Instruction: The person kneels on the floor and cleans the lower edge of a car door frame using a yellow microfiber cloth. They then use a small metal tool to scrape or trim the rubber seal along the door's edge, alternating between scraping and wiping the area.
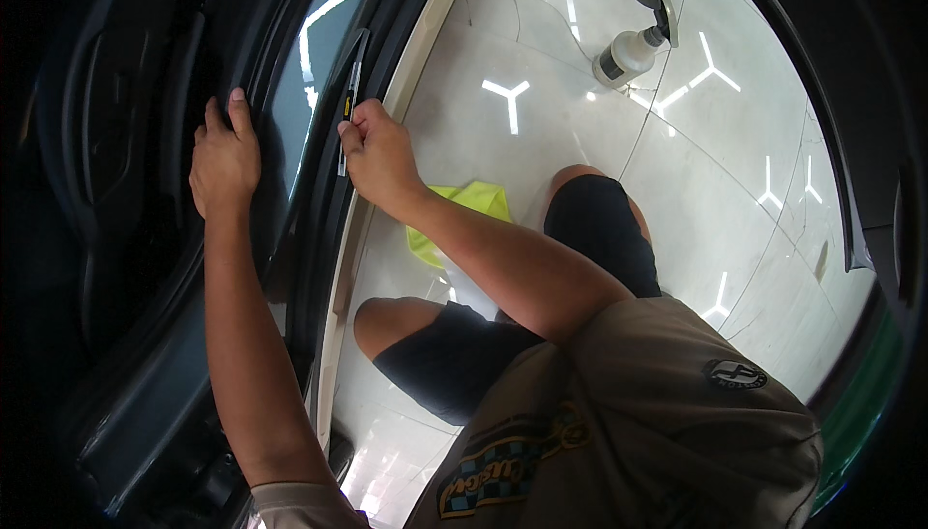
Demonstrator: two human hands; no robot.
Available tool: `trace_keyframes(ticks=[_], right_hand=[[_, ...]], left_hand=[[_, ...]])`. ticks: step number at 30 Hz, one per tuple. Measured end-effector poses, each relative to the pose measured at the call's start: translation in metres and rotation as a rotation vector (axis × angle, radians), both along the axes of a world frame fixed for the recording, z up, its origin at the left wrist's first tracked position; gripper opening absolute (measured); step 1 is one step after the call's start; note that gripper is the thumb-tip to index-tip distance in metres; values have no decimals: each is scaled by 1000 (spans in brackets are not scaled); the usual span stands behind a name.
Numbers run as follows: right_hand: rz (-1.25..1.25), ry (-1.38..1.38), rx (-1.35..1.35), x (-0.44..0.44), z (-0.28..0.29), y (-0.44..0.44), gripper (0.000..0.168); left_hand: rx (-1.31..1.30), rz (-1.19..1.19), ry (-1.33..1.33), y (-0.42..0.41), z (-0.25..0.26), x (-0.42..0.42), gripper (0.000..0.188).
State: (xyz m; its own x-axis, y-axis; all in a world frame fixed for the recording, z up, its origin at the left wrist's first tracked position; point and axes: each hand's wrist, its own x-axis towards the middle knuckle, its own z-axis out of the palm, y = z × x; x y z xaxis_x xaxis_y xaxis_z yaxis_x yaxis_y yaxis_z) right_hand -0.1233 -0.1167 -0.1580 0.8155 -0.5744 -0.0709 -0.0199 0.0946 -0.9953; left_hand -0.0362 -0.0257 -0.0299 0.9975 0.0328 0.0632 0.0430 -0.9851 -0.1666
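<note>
My right hand [380, 152] pinches a slim snap-off cutter knife [348, 103] with a silver body and a black and yellow section. The knife lies lengthwise along the black rubber seal [384, 58] at the outer side of a car's door sill. Farther in, my left hand [225, 167] rests on the dark inner edge of the sill, back of the hand up, thumb apart from the fingers. Between the two hands runs a glossy dark blue-grey painted sill [290, 130] with bright lamp reflections. Whether the blade touches the seal, I cannot tell.
A spray bottle [627, 58] stands on the glossy tiled floor [464, 94]. A yellow-green cloth [471, 199] lies between my bent knees and the sill. The open car door [855, 94] curves along the right, and a dark seat [116, 109] is at the left.
</note>
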Motion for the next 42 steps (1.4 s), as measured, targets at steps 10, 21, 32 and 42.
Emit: trace_keyframes(ticks=[10,21,32,42], right_hand=[[-1,-9,12,-8,2,14,14],[81,39,16,-21,4,25,13],[55,-34,27,-28,-1,36,15],[78,-14,-47,-21,-15,47,15]], left_hand=[[11,3,-48,5,-8,5,77],[19,-6,-24,3,-5,7,76],[-89,-54,-44,3,-3,9,77],[-324,-245,-272,64,32,-67,55]])
